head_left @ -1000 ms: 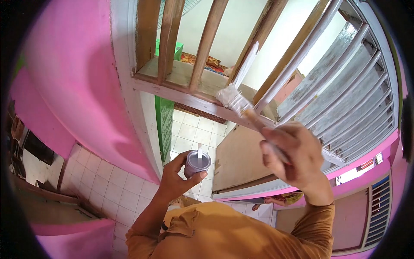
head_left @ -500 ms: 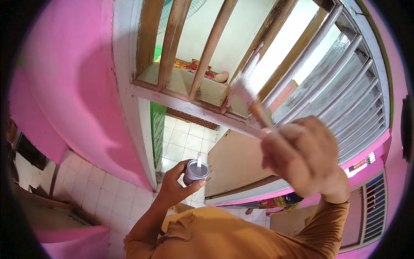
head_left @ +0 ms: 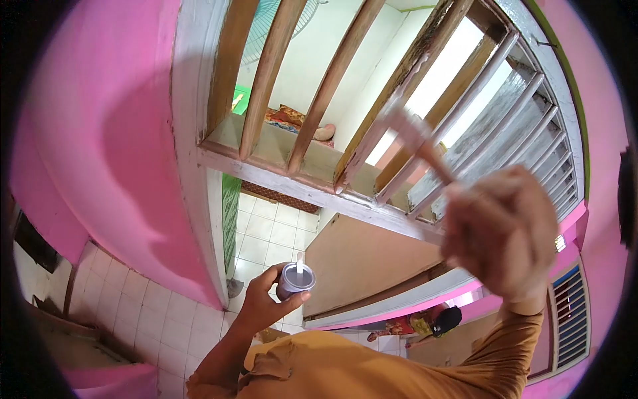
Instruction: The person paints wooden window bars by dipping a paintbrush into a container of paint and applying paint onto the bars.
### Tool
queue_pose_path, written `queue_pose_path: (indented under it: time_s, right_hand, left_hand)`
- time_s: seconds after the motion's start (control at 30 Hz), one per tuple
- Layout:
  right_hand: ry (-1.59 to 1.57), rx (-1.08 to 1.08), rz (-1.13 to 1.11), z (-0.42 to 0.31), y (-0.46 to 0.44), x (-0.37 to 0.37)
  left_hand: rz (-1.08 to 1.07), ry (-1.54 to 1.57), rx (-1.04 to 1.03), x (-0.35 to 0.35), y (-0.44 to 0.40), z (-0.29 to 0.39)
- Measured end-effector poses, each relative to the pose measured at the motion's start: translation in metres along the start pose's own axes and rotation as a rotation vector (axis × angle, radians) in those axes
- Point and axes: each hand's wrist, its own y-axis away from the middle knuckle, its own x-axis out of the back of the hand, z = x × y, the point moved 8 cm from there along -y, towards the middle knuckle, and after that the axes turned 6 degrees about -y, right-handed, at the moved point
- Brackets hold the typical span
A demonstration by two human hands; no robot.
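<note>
My left hand (head_left: pixel 269 299) is wrapped around a small cup (head_left: pixel 287 290) of greyish-lilac paint, held low in front of my body. A white stick (head_left: pixel 300 262) stands in the cup. My right hand (head_left: pixel 503 233) grips the handle of a paintbrush (head_left: pixel 432 159), blurred by motion. The bristle end is at a wooden slat (head_left: pixel 355 154) of a window grille, touching it or very close. Pale wet paint covers the lower stretch of that slat. Slats to its left (head_left: pixel 324 93) are bare brown wood, while several to the right (head_left: pixel 502 130) look light grey.
A pale sill rail (head_left: pixel 279 178) runs under the slats. Pink wall (head_left: pixel 139 133) rises on the left. Through the grille show a green fan (head_left: pixel 279 30) and bedding (head_left: pixel 287 118). Another person (head_left: pixel 425 322) is at the lower right. White tiles (head_left: pixel 139 299) cover the floor.
The brush has travelled upward along the slat, leaving more painted surface visible below it. My right hand has moved right in view. The cup stays in my left hand; the camera view has shifted slightly.
</note>
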Motion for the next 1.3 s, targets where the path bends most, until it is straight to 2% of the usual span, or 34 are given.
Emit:
queue_pose_path:
  time_s: [0.1, 0.3, 0.43, 0.57, 0.7, 0.8, 0.93, 1.03, 1.17, 1.27, 1.3]
  right_hand:
    - [0.003, 0.039, -0.005, 0.001, -0.002, -0.007]
    - [0.098, -0.1, 0.103, 0.049, -0.017, 0.032]
    - [0.073, 0.029, 0.036, 0.029, -0.014, 0.023]
    - [0.122, 0.057, 0.012, 0.034, -0.012, 0.021]
    - [0.144, -0.055, 0.177, 0.063, -0.027, 0.052]
    - [0.157, -0.025, 0.208, 0.062, -0.031, 0.058]
    - [0.169, 0.012, 0.055, 0.031, -0.018, 0.023]
    - [0.204, 0.01, 0.069, 0.038, -0.02, 0.034]
    - [0.187, -0.127, 0.266, 0.073, -0.031, 0.067]
    - [0.227, -0.086, 0.324, 0.075, -0.029, 0.07]
    - [0.202, -0.092, 0.253, 0.07, -0.025, 0.06]
  left_hand:
    - [-0.013, -0.008, 0.005, 0.0, 0.0, 0.0]
    - [-0.018, 0.006, 0.013, 0.001, -0.002, 0.002]
    - [-0.013, 0.01, -0.007, 0.001, -0.002, -0.004]
    - [-0.046, 0.036, 0.035, 0.0, -0.001, -0.012]
    - [-0.02, 0.029, 0.023, 0.002, -0.001, -0.01]
    - [-0.078, 0.015, 0.078, 0.002, -0.001, -0.008]
    - [-0.027, 0.011, 0.018, 0.005, -0.001, -0.013]
    - [-0.02, 0.025, 0.029, 0.003, -0.002, -0.012]
    - [-0.03, 0.01, 0.009, 0.003, -0.002, -0.004]
    - [-0.045, 0.01, 0.026, 0.002, -0.002, -0.007]
    - [-0.056, 0.011, 0.038, 0.001, -0.002, -0.01]
